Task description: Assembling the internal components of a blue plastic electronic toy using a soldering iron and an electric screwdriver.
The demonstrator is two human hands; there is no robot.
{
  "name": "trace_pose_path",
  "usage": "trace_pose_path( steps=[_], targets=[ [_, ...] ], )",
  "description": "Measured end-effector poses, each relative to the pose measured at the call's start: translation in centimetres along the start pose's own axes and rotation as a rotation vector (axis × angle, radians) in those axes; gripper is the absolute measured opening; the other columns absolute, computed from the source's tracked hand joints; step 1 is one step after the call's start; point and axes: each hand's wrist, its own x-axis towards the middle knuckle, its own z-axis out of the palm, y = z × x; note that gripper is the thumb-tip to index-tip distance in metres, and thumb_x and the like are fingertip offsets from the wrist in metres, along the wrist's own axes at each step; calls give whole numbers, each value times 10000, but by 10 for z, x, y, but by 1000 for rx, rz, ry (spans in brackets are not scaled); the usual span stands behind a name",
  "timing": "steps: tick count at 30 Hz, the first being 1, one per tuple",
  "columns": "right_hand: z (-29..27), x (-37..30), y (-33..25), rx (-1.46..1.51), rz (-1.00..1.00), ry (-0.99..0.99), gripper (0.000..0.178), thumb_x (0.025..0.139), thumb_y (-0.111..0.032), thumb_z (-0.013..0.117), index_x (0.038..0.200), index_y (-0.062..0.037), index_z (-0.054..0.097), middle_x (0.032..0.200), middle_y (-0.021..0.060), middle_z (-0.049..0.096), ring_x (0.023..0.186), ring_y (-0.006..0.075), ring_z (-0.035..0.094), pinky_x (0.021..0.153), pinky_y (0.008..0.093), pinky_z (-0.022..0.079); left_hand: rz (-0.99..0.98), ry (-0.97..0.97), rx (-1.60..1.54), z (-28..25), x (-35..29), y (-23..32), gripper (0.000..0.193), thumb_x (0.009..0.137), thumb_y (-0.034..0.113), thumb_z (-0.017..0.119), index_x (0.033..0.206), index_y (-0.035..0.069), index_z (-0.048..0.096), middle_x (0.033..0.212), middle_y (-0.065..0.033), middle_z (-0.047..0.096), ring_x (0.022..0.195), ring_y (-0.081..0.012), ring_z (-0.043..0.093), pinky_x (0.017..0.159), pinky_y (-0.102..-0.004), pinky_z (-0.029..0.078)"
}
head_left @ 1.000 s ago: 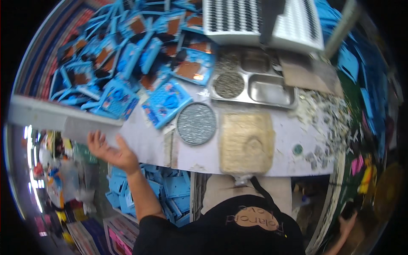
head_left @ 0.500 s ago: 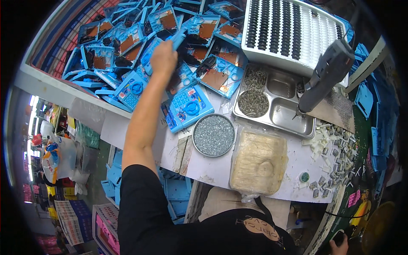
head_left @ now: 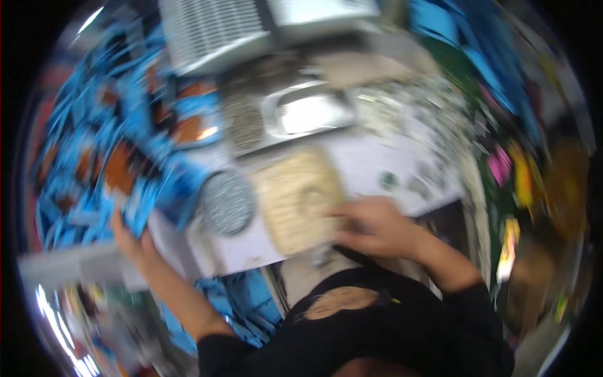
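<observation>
My left hand (head_left: 135, 242) is at the near edge of the heap of blue plastic cases (head_left: 81, 151). Its fingers appear closed on the lower edge of an opened blue plastic case (head_left: 122, 169) with a brown board inside, though motion smears the grip. My right hand (head_left: 380, 229) is over the near right corner of a tan, plastic-wrapped block (head_left: 295, 195). Its fingers are curled together, and whatever is between them is too blurred to name. Between my hands stands a round tin of small grey metal pieces (head_left: 227, 202).
A metal compartment tray (head_left: 251, 151) with small screws lies behind the block. Beyond it is a white ridged tray (head_left: 217, 34). White and grey small parts (head_left: 427, 119) are scattered at the right of the table. More blue cases (head_left: 242, 308) are below the table's front edge.
The view has swung to the right and blurred. My left hand has drawn back to the heap's near edge. My right hand has risen from the lower right to the wrapped block.
</observation>
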Motion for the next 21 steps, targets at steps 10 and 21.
trace_pose_path(
  steps=[10,21],
  targets=[
    [64,45,-3,632,21,134,494,949,-468,619,1067,10,660,955,233,700,896,353,684,830,443,516,-487,-40,122,136,-302,-96,499,1058,331,558,1442,18,498,1347,-155,608,1190,-252,620,914,-377,542],
    [25,75,30,-5,217,-81,611,997,-480,527,795,77,678,751,311,654,772,486,667,768,522,535,677,-1124,1102,102,-271,-107,311,708,2,803,993,47,687,984,-122,639,960,-345,607,883,-469,455]
  ],
)
